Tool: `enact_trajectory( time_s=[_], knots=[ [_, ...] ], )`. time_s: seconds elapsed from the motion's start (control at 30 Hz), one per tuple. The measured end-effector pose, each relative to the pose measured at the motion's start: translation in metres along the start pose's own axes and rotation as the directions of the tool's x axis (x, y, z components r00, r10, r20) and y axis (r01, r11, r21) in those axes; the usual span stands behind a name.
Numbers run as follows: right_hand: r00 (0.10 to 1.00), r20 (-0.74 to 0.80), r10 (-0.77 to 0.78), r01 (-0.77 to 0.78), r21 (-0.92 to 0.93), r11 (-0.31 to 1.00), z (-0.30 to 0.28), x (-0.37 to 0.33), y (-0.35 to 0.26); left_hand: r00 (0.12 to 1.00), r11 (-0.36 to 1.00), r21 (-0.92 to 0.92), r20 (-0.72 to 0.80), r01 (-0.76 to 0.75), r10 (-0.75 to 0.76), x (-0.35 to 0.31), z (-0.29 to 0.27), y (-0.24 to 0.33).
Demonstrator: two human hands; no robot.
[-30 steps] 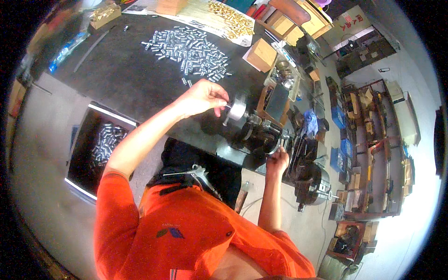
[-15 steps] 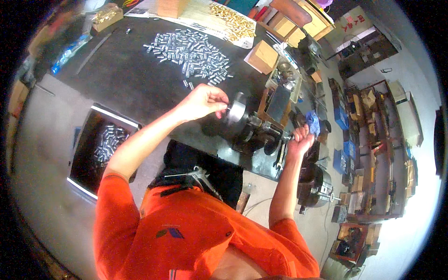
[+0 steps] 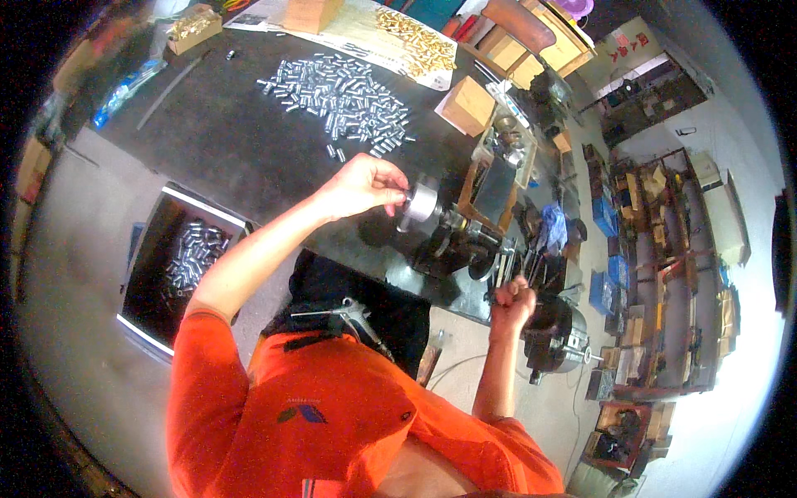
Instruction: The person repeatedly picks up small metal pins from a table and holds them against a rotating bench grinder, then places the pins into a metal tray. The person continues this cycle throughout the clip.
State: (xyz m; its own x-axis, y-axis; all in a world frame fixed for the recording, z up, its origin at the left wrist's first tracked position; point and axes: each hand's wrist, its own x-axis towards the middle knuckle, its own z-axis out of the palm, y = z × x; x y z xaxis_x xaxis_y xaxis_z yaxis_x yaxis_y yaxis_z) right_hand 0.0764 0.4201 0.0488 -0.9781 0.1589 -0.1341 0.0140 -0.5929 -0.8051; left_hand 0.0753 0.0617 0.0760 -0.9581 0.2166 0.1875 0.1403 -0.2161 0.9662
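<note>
Evidently, a silver drum-shaped head (image 3: 423, 202) is being attended to by the left hand (image 3: 370, 187); it is carried at the left end of a dark machine (image 3: 452, 249), which is mounted on the bench (image 3: 212, 108). The left thumb and fingers are drawn in close to the outer face of the head, but whether a small piece is grasped between them cannot be told. The right hand (image 3: 515, 304) is held beyond the machine's other end, near some slender metal tools (image 3: 506, 262); its fingers are curled inward, and what may be enclosed by them cannot be made out. Just past it, a blue cloth (image 3: 553, 229) is seen.

Farther back on the bench, many short silver cylinders (image 3: 340, 95) are heaped loosely, with a few scattered at the edge nearest the left hand. Behind them, gold-coloured pieces (image 3: 415, 43) are spread on paper (image 3: 353, 37), and a tan block (image 3: 469, 106) is set to the right of the heap. To the left and below, more silver pieces (image 3: 198, 253) are held in a dark bin (image 3: 149, 282). A pistol-shaped metal tool (image 3: 355, 315) is rested across the lap, over black fabric (image 3: 311, 278).
</note>
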Motion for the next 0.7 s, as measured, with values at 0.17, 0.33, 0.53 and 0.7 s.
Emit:
enact_trajectory(
  time_s=[0.17, 0.33, 0.53, 0.7],
  knots=[
    [0.965, 0.24, -0.102, 0.103, 0.005, 0.995, 0.031, 0.023, -0.033, 1.0, 1.0, 0.004, -0.017, 0.013, -0.013, 0.002, 0.003, 0.001],
    [0.963, 0.145, -0.227, 0.225, 0.028, 0.974, 0.043, 0.031, -0.027, 0.999, 1.0, -0.002, -0.033, 0.031, -0.031, 0.001, 0.004, 0.0],
    [0.988, 0.077, -0.132, 0.133, -0.011, 0.991, 0.002, 0.009, 0.0, 0.993, 0.995, -0.022, -0.067, 0.099, -0.1, -0.001, 0.003, 0.003],
    [0.984, -0.176, 0.014, -0.034, -0.11, 0.993, -0.026, 0.052, 0.05, 0.997, 0.995, -0.086, -0.042, 0.058, -0.062, 0.002, 0.002, 0.0]
  ],
)
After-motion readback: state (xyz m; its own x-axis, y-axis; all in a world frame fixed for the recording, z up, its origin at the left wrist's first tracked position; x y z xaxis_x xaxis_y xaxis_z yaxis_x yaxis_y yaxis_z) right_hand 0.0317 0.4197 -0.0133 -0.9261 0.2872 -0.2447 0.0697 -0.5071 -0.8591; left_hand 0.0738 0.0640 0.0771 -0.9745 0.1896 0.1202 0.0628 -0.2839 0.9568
